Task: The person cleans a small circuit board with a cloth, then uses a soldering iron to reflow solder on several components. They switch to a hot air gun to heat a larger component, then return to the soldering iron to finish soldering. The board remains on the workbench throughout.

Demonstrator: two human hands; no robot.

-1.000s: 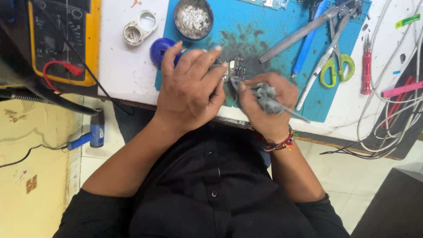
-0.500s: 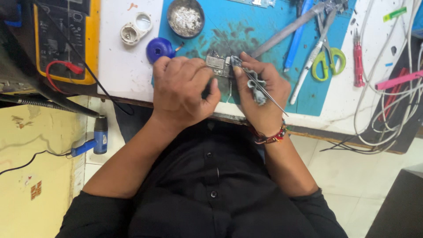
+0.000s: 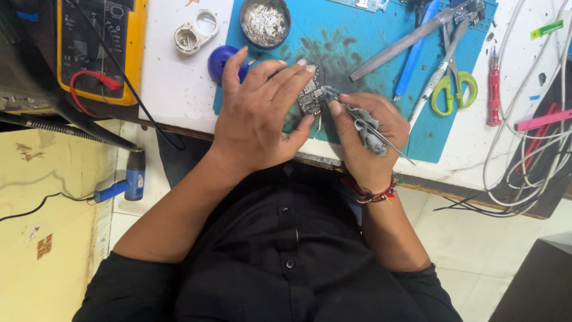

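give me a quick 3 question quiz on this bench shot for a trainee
1. True or false: the left hand rests on the yellow multimeter.
2. Which thing does the right hand press to the small circuit board? A) a grey cloth B) a blue brush C) a red screwdriver
3. Fill in: the scissors on the blue mat have ____ handles.

Key
1. False: it steadies the circuit board on the mat, and the multimeter lies apart to the left.
2. A: the grey cloth, with thin metal tweezers in the same hand.
3. Green.
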